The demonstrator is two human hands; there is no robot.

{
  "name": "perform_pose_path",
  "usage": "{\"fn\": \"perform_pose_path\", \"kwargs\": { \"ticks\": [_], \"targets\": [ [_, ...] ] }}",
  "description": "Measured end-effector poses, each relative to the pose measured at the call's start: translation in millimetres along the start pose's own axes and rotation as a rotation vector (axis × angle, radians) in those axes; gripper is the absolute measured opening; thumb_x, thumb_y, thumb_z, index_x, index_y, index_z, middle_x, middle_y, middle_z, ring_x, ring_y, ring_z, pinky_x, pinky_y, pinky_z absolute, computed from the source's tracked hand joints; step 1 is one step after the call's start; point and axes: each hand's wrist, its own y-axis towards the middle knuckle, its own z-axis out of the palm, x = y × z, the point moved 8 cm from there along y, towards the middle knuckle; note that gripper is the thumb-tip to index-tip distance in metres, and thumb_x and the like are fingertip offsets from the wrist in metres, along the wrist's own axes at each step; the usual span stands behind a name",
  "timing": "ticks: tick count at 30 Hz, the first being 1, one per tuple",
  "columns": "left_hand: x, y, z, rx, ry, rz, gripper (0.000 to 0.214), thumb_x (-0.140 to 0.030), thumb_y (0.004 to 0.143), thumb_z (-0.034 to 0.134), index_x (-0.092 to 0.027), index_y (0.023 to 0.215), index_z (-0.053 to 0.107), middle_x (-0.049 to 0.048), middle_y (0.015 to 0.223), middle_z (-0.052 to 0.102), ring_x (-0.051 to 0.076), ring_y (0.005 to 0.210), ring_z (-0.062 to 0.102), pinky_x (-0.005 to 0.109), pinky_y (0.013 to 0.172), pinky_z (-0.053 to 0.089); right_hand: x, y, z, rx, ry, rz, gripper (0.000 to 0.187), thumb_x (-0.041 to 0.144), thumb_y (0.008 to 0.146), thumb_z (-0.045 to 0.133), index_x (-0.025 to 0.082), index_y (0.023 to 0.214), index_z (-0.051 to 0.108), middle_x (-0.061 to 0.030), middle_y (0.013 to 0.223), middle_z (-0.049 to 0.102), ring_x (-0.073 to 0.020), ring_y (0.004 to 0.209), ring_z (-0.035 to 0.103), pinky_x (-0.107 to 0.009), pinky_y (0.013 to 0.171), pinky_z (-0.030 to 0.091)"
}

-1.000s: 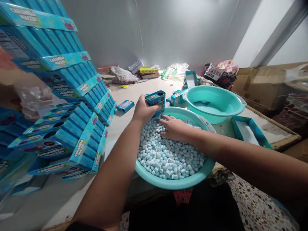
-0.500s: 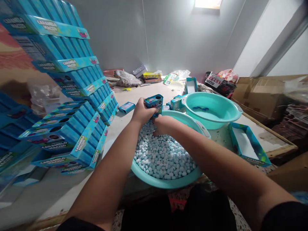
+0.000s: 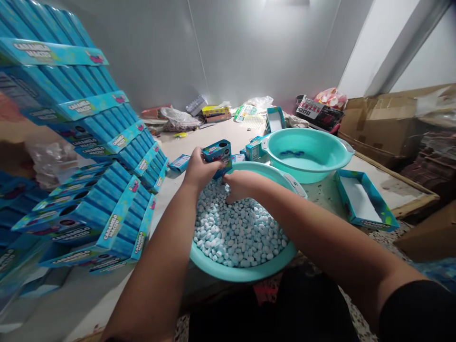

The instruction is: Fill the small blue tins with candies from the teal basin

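My left hand [image 3: 198,169] grips a small blue candy box [image 3: 217,153] with a round hole in its top, held over the far rim of a teal basin [image 3: 245,271]. The basin is full of small white-and-blue candies [image 3: 238,232]. My right hand [image 3: 239,185] lies curled in the candies right beside the box; its fingers are closed and what they hold is hidden.
Stacked trays of blue boxes [image 3: 103,199] tower along the left. A second teal basin [image 3: 307,154] sits behind, with loose boxes [image 3: 253,149] beside it. An open blue tray [image 3: 365,202] lies at the right. Cardboard cartons [image 3: 384,123] and bags line the back.
My right hand has slid from the middle of the candies toward the box and curled shut. The left hand still holds the box in about the same place.
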Motion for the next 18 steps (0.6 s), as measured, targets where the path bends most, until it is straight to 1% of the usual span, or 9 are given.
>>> {"fn": "perform_pose_path", "kwargs": {
  "ticks": [5,11,14,18],
  "targets": [
    [1.5,1.2,0.8,0.010,0.012,0.002,0.051,-0.022,0.051,0.080,-0.020,0.094,0.052,0.0032,0.088,0.067,0.025,0.090,0.066,0.037,0.082,0.055,-3.7,0.4,1.1,0.033,0.008,0.012,0.069,0.045,0.074,0.074,0.007,0.130,0.059,-0.0183,0.114,0.070,-0.0322,0.100,0.067,-0.033,0.074,0.051],
    [-0.2,0.1,2.3,0.028,0.046,0.013,0.051,-0.023,0.052,0.081,-0.020,0.095,0.053,0.0021,0.086,0.068,0.025,0.087,0.067,0.037,0.080,0.056,-2.3,0.7,3.7,0.066,0.005,-0.015,0.049,0.039,0.073,0.072,0.009,0.111,0.070,-0.0156,0.105,0.072,-0.0288,0.091,0.067,-0.031,0.066,0.047],
    [-0.8,0.0,3.2,0.041,0.038,0.019,0.051,-0.022,0.052,0.080,-0.020,0.095,0.053,0.0025,0.087,0.068,0.025,0.088,0.067,0.038,0.082,0.056,-2.9,2.0,6.4,0.080,0.007,-0.019,0.047,0.039,0.073,0.070,0.009,0.109,0.072,-0.0154,0.102,0.073,-0.0274,0.087,0.067,-0.030,0.062,0.046],
    [-1.2,0.0,3.3,0.045,0.021,0.019,0.051,-0.021,0.051,0.080,-0.020,0.094,0.052,0.0030,0.087,0.068,0.026,0.089,0.067,0.039,0.082,0.056,-5.1,3.0,6.2,0.061,0.008,-0.023,0.045,0.036,0.073,0.067,0.010,0.109,0.072,-0.0149,0.100,0.074,-0.0267,0.086,0.067,-0.029,0.061,0.046]
  ]
}}
